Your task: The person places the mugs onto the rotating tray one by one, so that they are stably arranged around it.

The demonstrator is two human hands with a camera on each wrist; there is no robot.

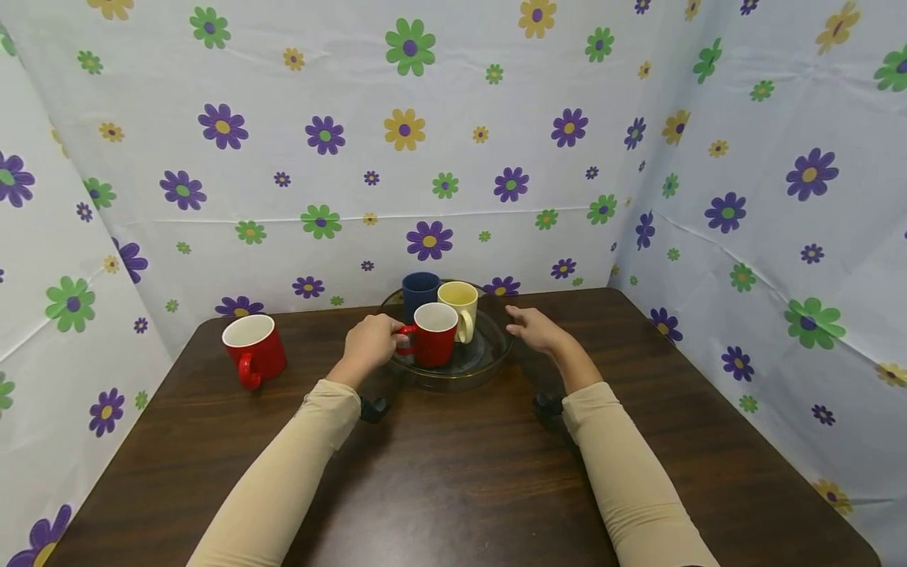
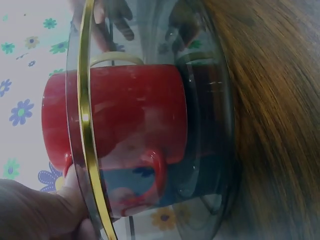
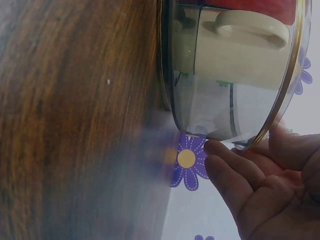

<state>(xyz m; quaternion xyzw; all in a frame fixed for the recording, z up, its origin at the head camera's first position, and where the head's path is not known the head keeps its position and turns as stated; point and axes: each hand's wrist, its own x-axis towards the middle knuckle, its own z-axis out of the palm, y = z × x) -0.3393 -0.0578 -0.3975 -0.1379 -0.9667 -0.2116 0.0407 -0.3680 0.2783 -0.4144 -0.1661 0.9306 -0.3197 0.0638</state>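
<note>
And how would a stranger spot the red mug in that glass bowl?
On the dark wooden table, find the gold-rimmed glass bowl. The red mug is inside it, in front of the blue mug and the yellow mug; only it has the left hand gripping its handle.

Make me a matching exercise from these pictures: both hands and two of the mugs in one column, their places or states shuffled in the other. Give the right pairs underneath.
Column 1
1. left hand
2. right hand
3. blue mug
4. lone red mug

Column 2
A. on the table, to the left of the glass dish
B. gripping a second red mug by its handle
C. by the right side of the glass dish, holding nothing
D. inside the glass dish, towards its back

Right pairs: 1-B, 2-C, 3-D, 4-A
</note>
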